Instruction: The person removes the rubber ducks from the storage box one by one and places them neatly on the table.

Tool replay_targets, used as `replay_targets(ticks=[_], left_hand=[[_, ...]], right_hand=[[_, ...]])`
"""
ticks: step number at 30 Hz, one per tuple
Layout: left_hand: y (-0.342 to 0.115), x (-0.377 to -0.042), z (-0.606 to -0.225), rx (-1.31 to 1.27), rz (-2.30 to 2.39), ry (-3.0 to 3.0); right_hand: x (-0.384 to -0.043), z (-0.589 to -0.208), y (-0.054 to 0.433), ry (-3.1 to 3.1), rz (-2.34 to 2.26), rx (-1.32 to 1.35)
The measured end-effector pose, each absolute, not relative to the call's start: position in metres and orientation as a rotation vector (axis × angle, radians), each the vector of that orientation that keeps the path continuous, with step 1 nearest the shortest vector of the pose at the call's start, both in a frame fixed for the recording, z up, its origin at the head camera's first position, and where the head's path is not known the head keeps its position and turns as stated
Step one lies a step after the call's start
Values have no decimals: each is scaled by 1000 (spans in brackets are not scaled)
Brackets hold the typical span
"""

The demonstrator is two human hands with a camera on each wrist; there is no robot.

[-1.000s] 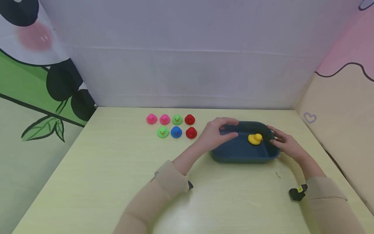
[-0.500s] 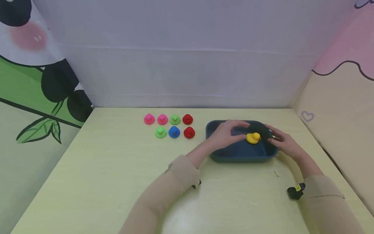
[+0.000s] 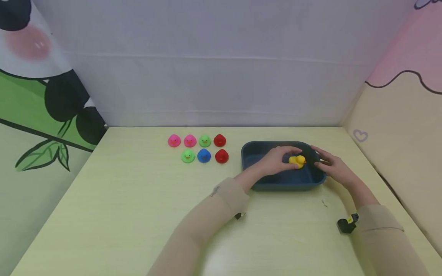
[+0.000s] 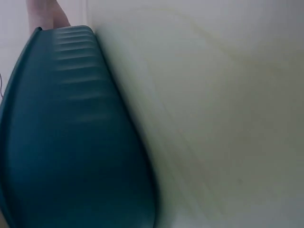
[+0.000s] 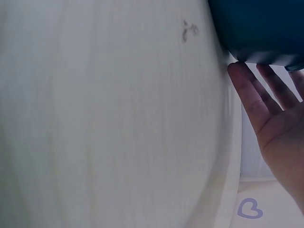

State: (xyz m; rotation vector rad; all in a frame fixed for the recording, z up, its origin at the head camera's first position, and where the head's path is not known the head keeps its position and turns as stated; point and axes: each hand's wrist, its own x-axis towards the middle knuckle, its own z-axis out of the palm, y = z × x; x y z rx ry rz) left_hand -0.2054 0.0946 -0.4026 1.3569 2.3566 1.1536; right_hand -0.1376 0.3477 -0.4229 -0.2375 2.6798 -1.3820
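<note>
A yellow rubber duck (image 3: pixel 301 159) sits inside a dark blue rectangular plastic basin (image 3: pixel 290 187), towards its right end. My left hand (image 3: pixel 274 161) reaches in over the basin's front rim. Its thumb meets the near left side of the duck, and the fingers arch above it with a gap showing. At the basin's right end, my right hand (image 3: pixel 336 168) holds the wall, thumb over the rim. In the right wrist view, the fingers (image 5: pixel 251 102) of that hand touch the outside of the basin (image 5: pixel 266 28). The left wrist view shows only the basin's outer side (image 4: pixel 71 142), not the duck.
Left of the basin, several small rubber ducks stand in two rows: pink (image 3: pixel 190 140), green (image 3: pixel 188 156), blue (image 3: pixel 204 155) and red (image 3: pixel 221 156). The pale wooden table (image 3: pixel 121 214) meets a fabric backdrop (image 3: pixel 221 88) behind and a side panel (image 3: pixel 397 126) at right.
My left hand has moved right and deeper into the basin, from its left part to around the yellow duck. The right hand keeps its place on the basin. The head view has shifted slightly.
</note>
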Motion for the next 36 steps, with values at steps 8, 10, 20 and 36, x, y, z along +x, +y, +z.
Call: replay_targets(ticks=[8, 10, 20, 36], left_hand=[[107, -217, -408, 1313, 1027, 2383], [109, -219, -410, 1297, 1004, 2376], [121, -224, -415, 1281, 905, 2362], [121, -221, -419, 1349, 809, 2331]], right_hand=[[-143, -424, 347, 2682, -1377, -245], [-143, -425, 348, 2688, -1368, -248], [-142, -427, 348, 2691, -1377, -265], [-137, -424, 348, 2690, -1372, -268]])
